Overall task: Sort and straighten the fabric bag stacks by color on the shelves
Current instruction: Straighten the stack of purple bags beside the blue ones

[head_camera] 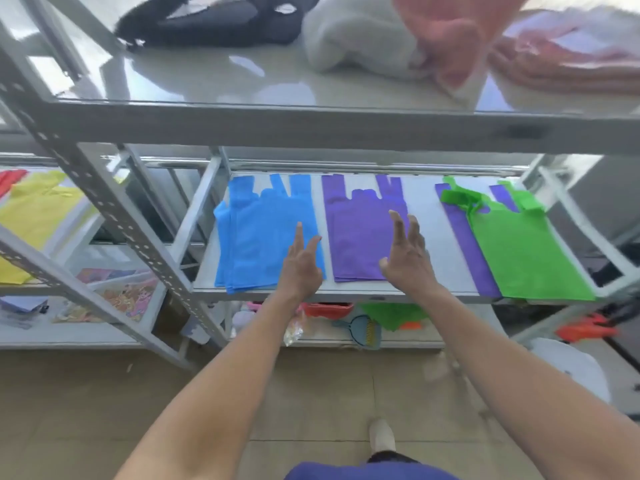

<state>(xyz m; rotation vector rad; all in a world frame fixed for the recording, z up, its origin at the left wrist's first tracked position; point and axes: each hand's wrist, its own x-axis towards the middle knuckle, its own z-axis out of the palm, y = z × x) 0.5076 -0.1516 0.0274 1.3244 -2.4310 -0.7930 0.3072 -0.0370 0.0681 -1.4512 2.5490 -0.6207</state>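
Our left hand (300,268) and right hand (408,259), fingers spread, hold nothing, the left at the right edge of the blue stack (258,237), the right over the purple stack (360,240), the green stack (519,254) further right.

Single head-worn wide-angle view, looking forward and down at the middle shelf (346,295), close, within arm's reach.

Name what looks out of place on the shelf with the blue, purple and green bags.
A purple bag lies under the green stack at the right, apart from the purple stack: colours mixed. One green handle is folded over, and the blue stack fans out at its left edge.
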